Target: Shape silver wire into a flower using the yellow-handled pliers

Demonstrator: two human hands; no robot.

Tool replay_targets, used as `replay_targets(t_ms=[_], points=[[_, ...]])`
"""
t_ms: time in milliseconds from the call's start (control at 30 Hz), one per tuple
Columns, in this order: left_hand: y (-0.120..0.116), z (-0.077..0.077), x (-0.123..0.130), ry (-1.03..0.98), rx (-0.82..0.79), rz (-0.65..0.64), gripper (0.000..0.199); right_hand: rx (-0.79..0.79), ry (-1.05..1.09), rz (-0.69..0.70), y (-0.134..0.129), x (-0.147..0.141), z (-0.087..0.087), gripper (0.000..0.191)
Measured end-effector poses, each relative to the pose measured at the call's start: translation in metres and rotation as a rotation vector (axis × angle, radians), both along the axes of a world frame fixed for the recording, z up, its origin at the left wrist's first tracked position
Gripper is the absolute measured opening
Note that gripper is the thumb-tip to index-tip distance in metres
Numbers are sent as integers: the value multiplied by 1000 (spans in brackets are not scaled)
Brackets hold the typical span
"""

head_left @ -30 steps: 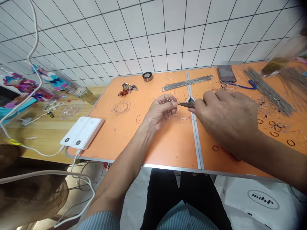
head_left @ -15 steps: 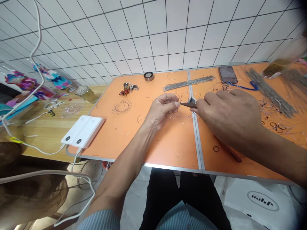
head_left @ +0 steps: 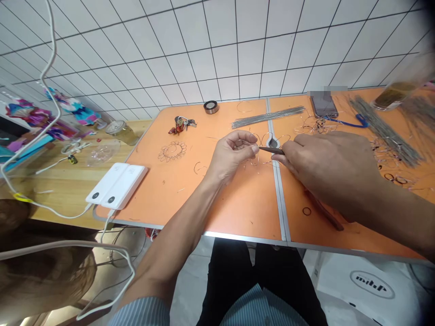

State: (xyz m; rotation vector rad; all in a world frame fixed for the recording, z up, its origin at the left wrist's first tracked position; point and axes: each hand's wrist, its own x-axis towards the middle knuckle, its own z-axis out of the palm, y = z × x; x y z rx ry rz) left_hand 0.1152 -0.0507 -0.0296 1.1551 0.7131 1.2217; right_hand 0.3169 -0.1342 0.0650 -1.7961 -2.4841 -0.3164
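My left hand (head_left: 234,156) pinches a thin looped wire (head_left: 258,158) between thumb and fingers above the orange table (head_left: 238,203). My right hand (head_left: 333,167) is closed around pliers (head_left: 273,150), whose narrow dark tips point left and meet the wire beside my left thumb. The pliers' handles are mostly hidden under my right hand. Fine wire loops stand out above and below the tips. To the left, a ring of wire loops (head_left: 172,151) lies flat on the table.
Keys (head_left: 183,124), a tape roll (head_left: 211,107), straight wires (head_left: 268,117) and a phone (head_left: 324,105) lie toward the wall. A thick wire bundle (head_left: 387,131) is at right. White power banks (head_left: 117,186) with cables sit at the left edge.
My right hand and the pliers have shifted slightly right and turned a little. The wire loops between the hands have moved, and my left fingers have shifted slightly.
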Motion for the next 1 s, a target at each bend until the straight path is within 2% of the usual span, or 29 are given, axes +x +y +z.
replay_targets(t_ms=[33,100,433,567,800,1000], points=[[0,-1,0,-4,17,8,42,-53,-145,-38,0,0,2,38],[1,-1,1,-12,55,19,41,-96,-226,-113,3,0,2,45],[-2,1,3,17,143,14,45,-66,108,-44,18,18,-12,54],[-5,3,3,15,165,6,45,-34,219,42,22,27,-18,56],[-6,1,4,10,157,-4,43,-198,243,-77,22,20,-11,58],[0,-2,2,-110,63,56,44,-120,264,-101,11,19,-5,55]])
